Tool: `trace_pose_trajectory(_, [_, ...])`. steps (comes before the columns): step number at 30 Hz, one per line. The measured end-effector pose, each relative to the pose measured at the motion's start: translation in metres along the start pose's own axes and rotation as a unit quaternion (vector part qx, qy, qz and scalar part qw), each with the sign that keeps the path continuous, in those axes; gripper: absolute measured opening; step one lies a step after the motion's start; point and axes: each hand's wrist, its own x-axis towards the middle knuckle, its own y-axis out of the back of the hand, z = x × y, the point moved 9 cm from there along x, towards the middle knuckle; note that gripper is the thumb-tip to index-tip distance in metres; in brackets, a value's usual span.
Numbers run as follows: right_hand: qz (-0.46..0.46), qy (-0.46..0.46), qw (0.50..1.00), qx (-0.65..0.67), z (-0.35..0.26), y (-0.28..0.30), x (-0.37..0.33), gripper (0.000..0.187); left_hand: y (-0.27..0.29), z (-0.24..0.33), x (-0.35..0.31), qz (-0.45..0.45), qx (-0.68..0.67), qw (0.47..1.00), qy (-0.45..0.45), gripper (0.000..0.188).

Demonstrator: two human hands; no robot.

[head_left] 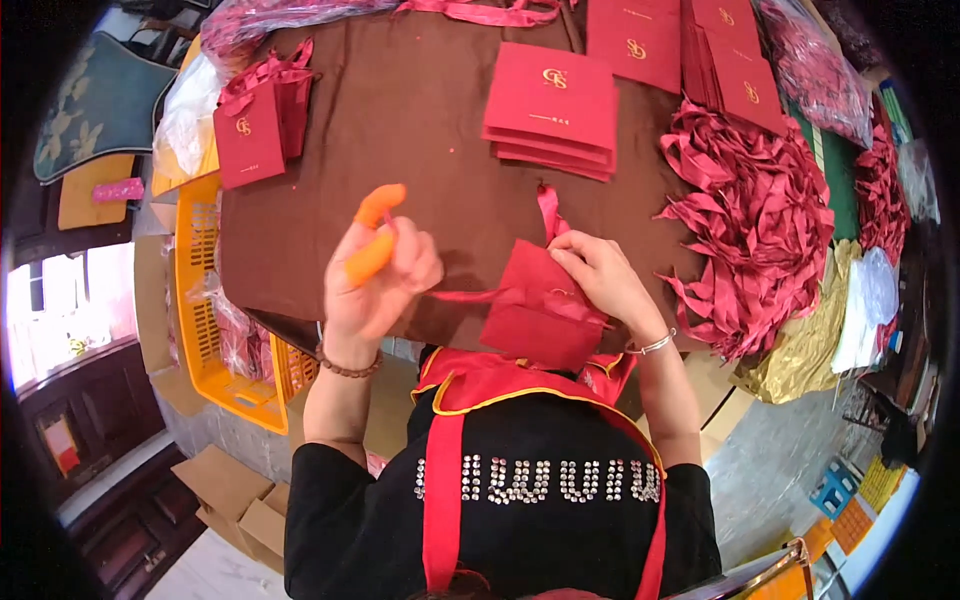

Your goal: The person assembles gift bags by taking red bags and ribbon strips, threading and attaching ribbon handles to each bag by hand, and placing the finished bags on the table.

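Observation:
My left hand (380, 265), with orange finger cots on the thumb and index finger, is raised over the table's near side. Its other fingers are curled, and a red ribbon (465, 296) runs to it from a small red paper bag (540, 310); a bit of red shows between thumb and index. My right hand (600, 275) grips the bag's upper right edge, its fingers closed. A second ribbon end (548, 208) sticks up beside those fingertips. The bag is tilted at the table's near edge, against my red apron (500, 375).
A brown cloth (390, 110) covers the table. Flat red bags (550, 95) lie stacked ahead, more (735, 60) at far right. Ribboned bags (250, 135) sit at left. Loose red ribbons (745, 230) heap at right. A yellow crate (200, 330) stands left, cardboard boxes (225, 490) below.

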Motion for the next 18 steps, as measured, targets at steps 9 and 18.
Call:
trace_pose_trajectory(9, [-0.039,-0.055,0.996,0.061,0.010,-0.007,-0.004,0.021,0.018,-0.054,-0.008,0.126,0.480,0.845,0.199,0.022])
trace_pose_trajectory(18, [-0.057,-0.081,0.993,0.062,0.013,-0.013,-0.010,0.022,0.037,-0.089,-0.002,0.077,0.676,0.715,0.162,0.017])
